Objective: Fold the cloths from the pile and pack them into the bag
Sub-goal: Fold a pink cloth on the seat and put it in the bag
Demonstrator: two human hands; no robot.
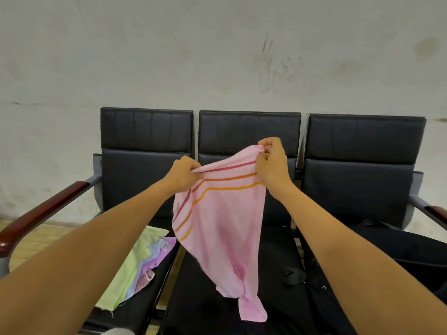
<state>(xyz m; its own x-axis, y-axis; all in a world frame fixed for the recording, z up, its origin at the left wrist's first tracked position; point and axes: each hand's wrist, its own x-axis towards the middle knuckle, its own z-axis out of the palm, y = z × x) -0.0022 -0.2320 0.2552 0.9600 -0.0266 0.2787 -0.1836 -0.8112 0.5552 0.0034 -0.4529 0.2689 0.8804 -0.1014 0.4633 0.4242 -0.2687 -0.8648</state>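
Note:
A pink cloth (217,228) with red, orange and yellow stripes hangs in the air over the middle seat. My left hand (183,174) pinches its top edge on the left, and my right hand (272,163) pinches the top edge a little higher on the right. The cloth's lower end droops to a point near the seat's front edge. A pile of cloths (135,264), green, blue and purple, lies on the left seat. A black bag (396,259) lies on the right seat, with a strap and buckle spilling toward the middle seat.
A row of three black padded chairs (249,131) stands against a pale wall. Dark red armrests (41,211) flank the row at left and right. Yellowish floor shows at the lower left.

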